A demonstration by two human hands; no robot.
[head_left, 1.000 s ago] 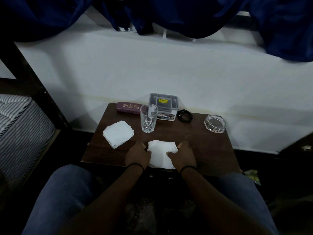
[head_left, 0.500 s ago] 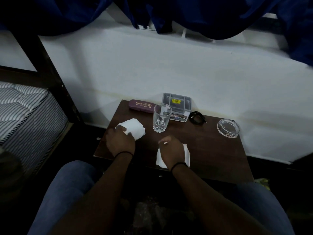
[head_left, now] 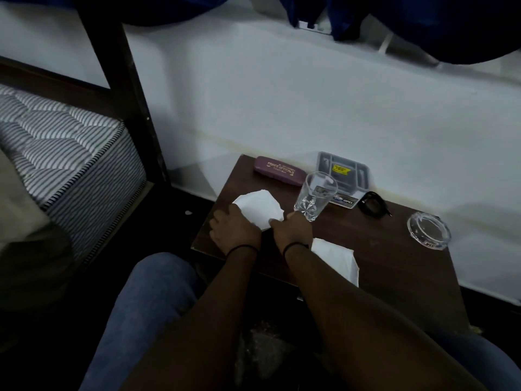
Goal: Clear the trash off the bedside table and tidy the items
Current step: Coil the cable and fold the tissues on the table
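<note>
A crumpled white tissue [head_left: 259, 208] lies at the left of the dark wooden bedside table [head_left: 394, 266]. My left hand [head_left: 235, 231] rests on its near left edge, and my right hand [head_left: 293, 228] touches its right edge. How the fingers lie on the paper is hard to tell in the dim light. A second white tissue [head_left: 337, 259], folded flat, lies near the table's front edge beside my right forearm. A clear drinking glass [head_left: 314, 196] stands just beyond my right hand.
A maroon spectacle case [head_left: 279, 171] and a grey plastic box [head_left: 342, 176] sit by the white wall. A black cord [head_left: 373, 204] and a glass ashtray [head_left: 428, 230] lie to the right. A striped mattress [head_left: 64, 148] is on the left.
My right hand left the folded tissue and moved left to the crumpled tissue, joining my left hand there. The camera swung left, showing more of the bed.
</note>
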